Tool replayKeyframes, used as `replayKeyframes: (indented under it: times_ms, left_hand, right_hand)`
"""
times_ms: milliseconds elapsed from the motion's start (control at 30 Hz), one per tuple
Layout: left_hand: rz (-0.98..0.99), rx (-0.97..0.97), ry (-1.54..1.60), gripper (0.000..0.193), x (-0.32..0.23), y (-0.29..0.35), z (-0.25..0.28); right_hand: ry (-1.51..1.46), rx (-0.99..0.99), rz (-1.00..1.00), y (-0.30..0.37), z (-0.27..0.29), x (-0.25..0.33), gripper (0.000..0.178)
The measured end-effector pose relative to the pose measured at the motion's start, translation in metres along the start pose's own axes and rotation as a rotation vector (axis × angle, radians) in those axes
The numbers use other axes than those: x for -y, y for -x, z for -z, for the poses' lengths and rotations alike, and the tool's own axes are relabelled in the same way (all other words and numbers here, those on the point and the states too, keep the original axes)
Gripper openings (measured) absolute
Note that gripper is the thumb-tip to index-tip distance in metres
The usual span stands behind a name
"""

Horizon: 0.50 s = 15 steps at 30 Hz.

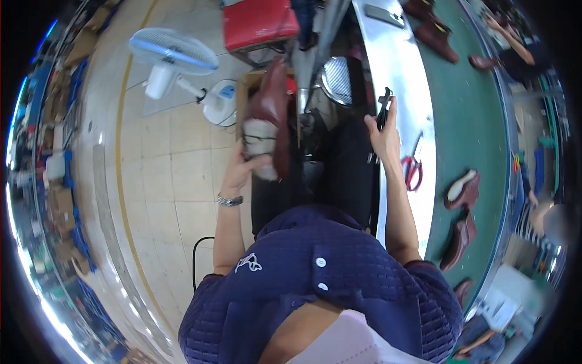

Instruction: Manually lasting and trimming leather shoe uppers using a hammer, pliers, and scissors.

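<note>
A reddish-brown leather shoe [274, 100] hangs in front of me over a cardboard box, its toe pointing away. Pale material [259, 136] fills its opening, with a dark line across it. My left hand [245, 164] is closed around the heel end. Over the edge of the shiny metal bench [397, 67], my right hand [385, 138] grips a small black tool [383, 109] with a hooked head; its exact kind is unclear. Close to that wrist, red-handled scissors [413, 173] lie on the bench.
A green conveyor belt [479, 130] on the right carries several brown shoes [462, 239]. A white-blue fan [173, 51] stands at the far left beside a red seat [259, 23]. A phone-like dark slab [384, 16] lies on the bench. People work beyond the belt.
</note>
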<state>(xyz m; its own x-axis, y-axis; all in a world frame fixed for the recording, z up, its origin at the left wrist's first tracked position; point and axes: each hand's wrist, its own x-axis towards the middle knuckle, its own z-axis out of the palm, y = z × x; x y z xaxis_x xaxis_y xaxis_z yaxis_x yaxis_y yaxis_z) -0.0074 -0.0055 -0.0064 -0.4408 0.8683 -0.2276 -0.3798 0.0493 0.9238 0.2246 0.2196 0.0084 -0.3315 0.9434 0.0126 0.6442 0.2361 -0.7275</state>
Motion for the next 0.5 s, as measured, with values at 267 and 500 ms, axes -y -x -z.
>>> replayKeyframes:
  times_ms: [267, 500]
  left_hand:
    - [0.277, -0.039, -0.029, 0.051, 0.0, 0.004, -0.017]
    - [0.277, 0.031, -0.12, 0.056, -0.015, -0.006, -0.063]
  right_hand:
    - [0.256, -0.148, 0.002, -0.004, 0.017, -0.121, 0.061]
    - [0.328, -0.28, -0.238, 0.074, 0.06, -0.138, 0.043]
